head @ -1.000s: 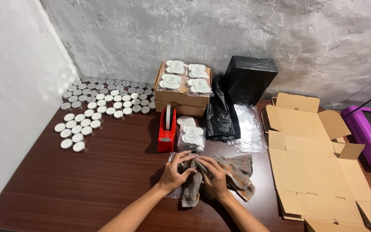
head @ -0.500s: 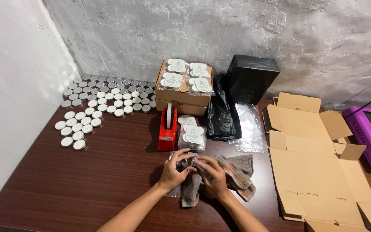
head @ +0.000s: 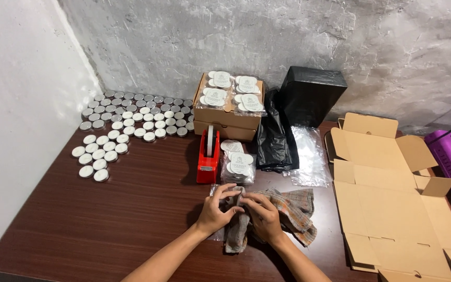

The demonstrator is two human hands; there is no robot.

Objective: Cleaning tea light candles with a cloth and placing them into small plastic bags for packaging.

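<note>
Rough grey wall behind, dark wood bench [head: 105, 219] below. Both hands meet at 6 o'clock: left hand [head: 216, 211] and right hand [head: 263, 218] have fingers [head: 232, 196] curled, pinching a small clear-wrapped packet [head: 236, 201] between them, over a checked cloth [head: 293, 211]. Red tape dispenser [head: 208, 156] just past it at 12, bagged white discs [head: 238, 166] beside that. Tealight candles [head: 121, 122] at 10, flat cardboard box [head: 392, 193] at 3, black bag [head: 277, 138] at 1.
</note>
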